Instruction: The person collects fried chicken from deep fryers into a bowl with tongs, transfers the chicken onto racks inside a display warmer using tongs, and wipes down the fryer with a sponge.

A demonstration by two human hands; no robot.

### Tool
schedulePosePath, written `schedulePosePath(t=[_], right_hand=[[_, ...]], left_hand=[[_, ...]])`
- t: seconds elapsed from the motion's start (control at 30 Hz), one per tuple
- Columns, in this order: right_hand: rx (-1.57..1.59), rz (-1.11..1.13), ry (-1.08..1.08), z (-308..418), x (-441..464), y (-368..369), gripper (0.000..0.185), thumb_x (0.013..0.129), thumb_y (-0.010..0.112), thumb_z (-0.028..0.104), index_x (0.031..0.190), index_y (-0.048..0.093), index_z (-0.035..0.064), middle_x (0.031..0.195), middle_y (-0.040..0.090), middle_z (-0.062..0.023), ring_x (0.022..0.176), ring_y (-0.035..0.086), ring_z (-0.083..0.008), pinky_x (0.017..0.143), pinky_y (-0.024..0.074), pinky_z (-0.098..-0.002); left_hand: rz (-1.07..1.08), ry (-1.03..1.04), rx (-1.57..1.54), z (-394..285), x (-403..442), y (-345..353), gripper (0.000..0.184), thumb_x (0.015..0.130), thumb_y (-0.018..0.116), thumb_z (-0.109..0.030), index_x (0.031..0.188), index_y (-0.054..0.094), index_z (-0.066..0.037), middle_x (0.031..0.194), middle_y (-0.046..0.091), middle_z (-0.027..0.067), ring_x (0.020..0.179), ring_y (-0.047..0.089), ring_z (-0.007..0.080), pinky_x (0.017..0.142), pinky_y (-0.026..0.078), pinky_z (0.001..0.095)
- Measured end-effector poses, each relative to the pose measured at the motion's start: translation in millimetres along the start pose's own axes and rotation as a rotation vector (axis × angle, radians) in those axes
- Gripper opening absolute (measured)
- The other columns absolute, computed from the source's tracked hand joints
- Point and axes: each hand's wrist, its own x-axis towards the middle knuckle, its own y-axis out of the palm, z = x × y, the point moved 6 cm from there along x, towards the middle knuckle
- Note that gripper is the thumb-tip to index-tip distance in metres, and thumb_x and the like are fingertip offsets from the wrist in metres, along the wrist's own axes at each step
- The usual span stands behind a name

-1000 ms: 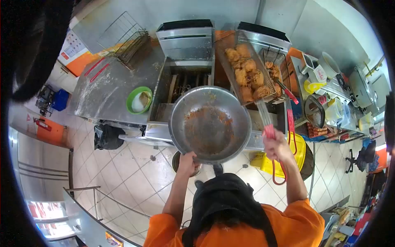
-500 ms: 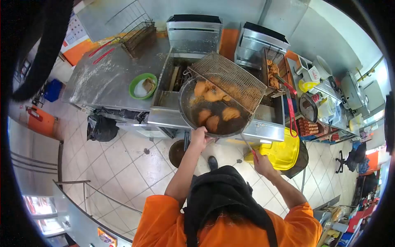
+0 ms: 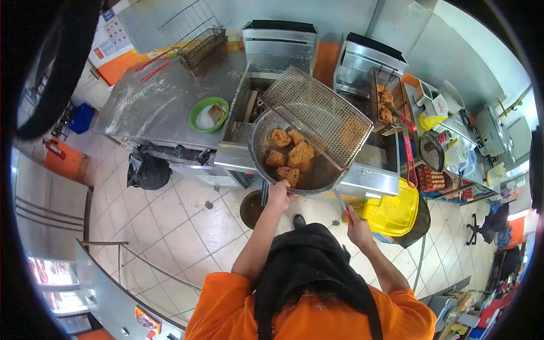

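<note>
My left hand (image 3: 279, 196) grips the near rim of a large metal bowl (image 3: 265, 127) over the fryer edge. Several browned fried pieces (image 3: 301, 154) lie in the bowl's left and middle part. Closed around the red handle of a wire fry basket (image 3: 323, 113) is my right hand (image 3: 358, 225). That basket is tipped over the bowl's right side, its mesh bottom facing up, and it hides part of the bowl. Whether any pieces remain under the mesh I cannot tell.
A second basket (image 3: 399, 107) with fried pieces and tongs hangs at the right fryer. On the left counter (image 3: 164, 107) are a green bowl (image 3: 198, 126) and an empty rack. A yellow bin (image 3: 391, 209) and a dark pot (image 3: 249, 209) stand below.
The basket, full of pieces one second ago, has swung left and turned over above the bowl. Pieces have dropped into the bowl, which was without them before.
</note>
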Motion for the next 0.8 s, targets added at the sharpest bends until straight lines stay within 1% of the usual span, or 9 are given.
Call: schedulePosePath(t=[0.1, 0.2, 0.3, 0.33, 0.4, 0.5, 0.57, 0.7, 0.8], right_hand=[[0.043, -0.058, -0.033, 3, 5, 0, 0.047, 0.085, 0.054, 0.001, 0.131, 0.050, 0.0042, 0.076, 0.060, -0.0316, 0.069, 0.063, -0.0443, 0.062, 0.0507, -0.0460], [0.048, -0.112, -0.039, 9, 14, -6, 0.048, 0.086, 0.055, 0.002, 0.133, 0.049, 0.0065, 0.075, 0.060, -0.0310, 0.069, 0.063, -0.0444, 0.061, 0.0503, -0.0457], [0.054, -0.222, -0.110, 15, 27, -21, 0.050, 0.085, 0.056, 0.002, 0.134, 0.049, 0.0091, 0.077, 0.060, -0.0305, 0.070, 0.063, -0.0443, 0.061, 0.0500, -0.0448], [0.041, -0.150, -0.018, 12, 29, -24, 0.059, 0.079, 0.055, -0.004, 0.135, 0.048, 0.0089, 0.084, 0.062, -0.0299, 0.076, 0.064, -0.0425, 0.067, 0.0511, -0.0470], [0.044, -0.149, 0.024, 20, 32, -36, 0.058, 0.078, 0.055, -0.005, 0.135, 0.048, 0.0082, 0.086, 0.063, -0.0296, 0.078, 0.065, -0.0419, 0.068, 0.0515, -0.0461], [0.041, -0.182, -0.001, 18, 27, -31, 0.059, 0.079, 0.054, -0.005, 0.136, 0.047, 0.0088, 0.085, 0.063, -0.0298, 0.078, 0.065, -0.0417, 0.068, 0.0517, -0.0462], [0.031, -0.215, -0.039, 13, 18, -15, 0.059, 0.079, 0.054, -0.004, 0.136, 0.047, 0.0096, 0.084, 0.062, -0.0303, 0.077, 0.065, -0.0418, 0.067, 0.0516, -0.0467], [0.042, -0.120, 0.073, 3, 17, 7, 0.050, 0.084, 0.057, 0.001, 0.133, 0.051, 0.0083, 0.084, 0.061, -0.0322, 0.077, 0.063, -0.0447, 0.067, 0.0520, -0.0447], [0.065, -0.234, 0.046, 8, 26, 3, 0.047, 0.085, 0.057, 0.003, 0.132, 0.052, 0.0078, 0.081, 0.059, -0.0325, 0.075, 0.064, -0.0439, 0.065, 0.0515, -0.0435]], left_hand=[[0.051, -0.076, -0.006, 5, 4, -1, 0.020, 0.077, 0.050, 0.000, 0.095, 0.043, -0.003, 0.083, 0.053, 0.0121, 0.064, 0.062, 0.0270, 0.052, 0.058, 0.0422], [0.018, -0.111, -0.090, 4, -5, 4, 0.018, 0.077, 0.050, 0.000, 0.094, 0.045, -0.002, 0.081, 0.054, 0.0112, 0.064, 0.062, 0.0261, 0.051, 0.058, 0.0409], [0.001, -0.032, -0.071, -3, -17, 12, 0.007, 0.081, 0.052, -0.003, 0.086, 0.051, 0.000, 0.078, 0.055, 0.0105, 0.061, 0.059, 0.0245, 0.048, 0.051, 0.0341], [0.013, -0.032, -0.059, 0, -13, 11, 0.007, 0.081, 0.051, -0.003, 0.087, 0.051, 0.001, 0.079, 0.055, 0.0108, 0.063, 0.059, 0.0244, 0.049, 0.052, 0.0342], [0.033, -0.036, -0.042, 9, 0, 4, 0.009, 0.082, 0.051, -0.002, 0.090, 0.051, 0.001, 0.081, 0.056, 0.0112, 0.065, 0.060, 0.0241, 0.051, 0.053, 0.0345], [0.105, -0.007, -0.085, 20, 10, 5, 0.010, 0.082, 0.050, -0.002, 0.091, 0.050, 0.001, 0.086, 0.056, 0.0122, 0.069, 0.061, 0.0251, 0.055, 0.056, 0.0376], [0.045, -0.035, -0.098, 28, 15, 5, 0.021, 0.079, 0.051, -0.001, 0.099, 0.047, -0.002, 0.088, 0.054, 0.0111, 0.070, 0.061, 0.0246, 0.053, 0.057, 0.0399], [0.022, -0.024, -0.086, 33, 13, 3, 0.030, 0.077, 0.052, 0.000, 0.106, 0.043, -0.004, 0.093, 0.052, 0.0120, 0.076, 0.060, 0.0249, 0.053, 0.058, 0.0418], [0.002, -0.051, -0.024, 31, 16, 3, 0.030, 0.079, 0.048, 0.003, 0.109, 0.047, 0.006, 0.100, 0.056, 0.0161, 0.084, 0.064, 0.0311, 0.066, 0.060, 0.0495]])
